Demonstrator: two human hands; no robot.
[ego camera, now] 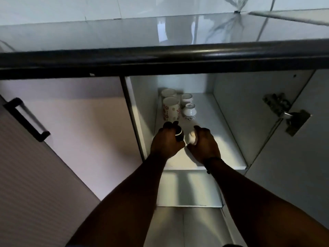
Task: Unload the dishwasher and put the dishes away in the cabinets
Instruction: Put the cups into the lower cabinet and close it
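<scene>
Both hands are inside the open cabinet, low over the shelf (pixel 204 125): left hand (pixel 166 144) with fingers wrapped around a dark cup (pixel 179 135), right hand (pixel 204 146) curled on a white cup (pixel 192 138), probably lining them up before the tall mugs (pixel 170 108) and small pots (pixel 190 111).

white cabinet shelf (pixel 210 125): four cups (pixel 171 110) at back-left.
</scene>
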